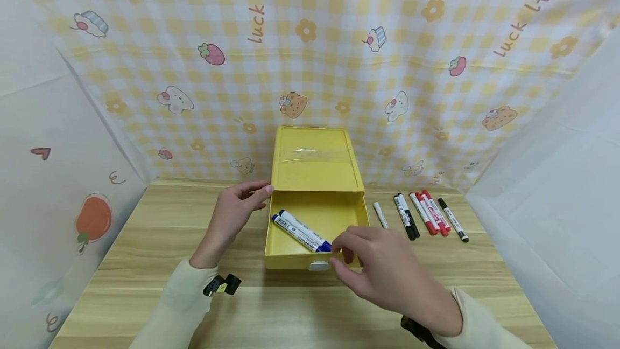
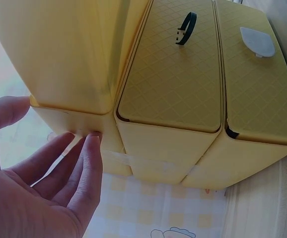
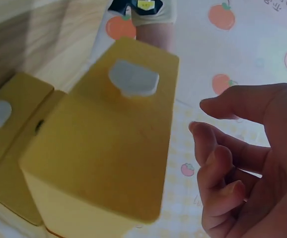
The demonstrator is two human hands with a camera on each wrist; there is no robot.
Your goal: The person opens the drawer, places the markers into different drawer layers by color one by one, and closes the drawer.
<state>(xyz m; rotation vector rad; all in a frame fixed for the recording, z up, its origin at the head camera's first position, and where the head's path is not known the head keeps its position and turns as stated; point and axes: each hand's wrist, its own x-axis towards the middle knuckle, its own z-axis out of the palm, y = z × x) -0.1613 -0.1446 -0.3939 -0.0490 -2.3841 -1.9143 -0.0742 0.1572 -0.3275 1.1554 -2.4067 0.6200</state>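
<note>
A yellow drawer cabinet (image 1: pixel 315 163) stands on the table with its top drawer (image 1: pixel 334 206) pulled out. Inside, two blue markers (image 1: pixel 300 230) lie slantwise, their blue caps near the front right. My left hand (image 1: pixel 234 211) touches the cabinet's upper left corner; in the left wrist view its fingertips (image 2: pixel 94 136) rest on the side wall and the thumb lies at the top edge. Over the drawer's front edge hovers my right hand (image 1: pixel 382 265), fingers loosely bent. In the right wrist view, nothing is between its thumb and fingers, beside the drawer front (image 3: pixel 108 139).
Right of the cabinet lie a white-barrelled marker (image 1: pixel 381 215), two black-capped markers (image 1: pixel 406 215), several red markers (image 1: pixel 430 213) and another black marker (image 1: pixel 453 220). Lower drawers (image 2: pixel 173 69) stay closed. A checked cloth (image 1: pixel 310 69) hangs behind, with white sheets at both sides.
</note>
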